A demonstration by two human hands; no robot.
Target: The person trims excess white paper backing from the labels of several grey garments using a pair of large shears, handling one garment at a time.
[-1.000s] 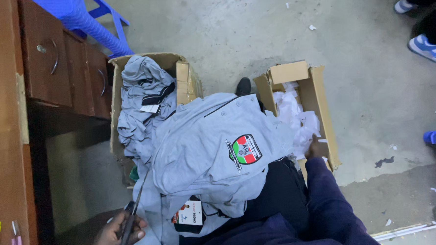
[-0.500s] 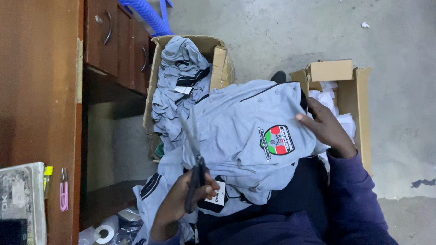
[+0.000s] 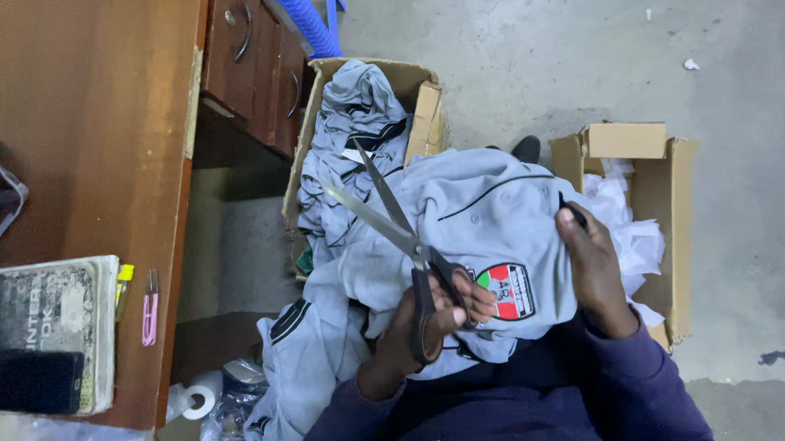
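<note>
Below the desk (image 3: 97,127), a pair of scissors (image 3: 402,238) is held in the left hand (image 3: 428,320), fingers curled through the black handles, the blades spread wide and pointed up and away over a grey shirt (image 3: 472,217). The shirt is draped across the lap, its round red, green and black patch (image 3: 507,290) lying just beside the left hand. The right hand (image 3: 593,269) is laid palm down on the shirt's right edge, fingers pressed together against the cloth; whether a fold is pinched beneath cannot be told. A bare concrete floor (image 3: 535,47) spreads right of the desk. A carton (image 3: 423,113) stuffed with more grey garments is set against the desk's drawers (image 3: 244,51), directly beyond the scissor tips. A second carton (image 3: 665,191) holding white scraps stands further right, touching the shirt's edge. On the desk, a book (image 3: 48,324) is seen with a dark phone (image 3: 25,382) on it, and a pink pen (image 3: 150,315) beside. A tape roll (image 3: 197,401) lies under the desk's near edge.
</note>
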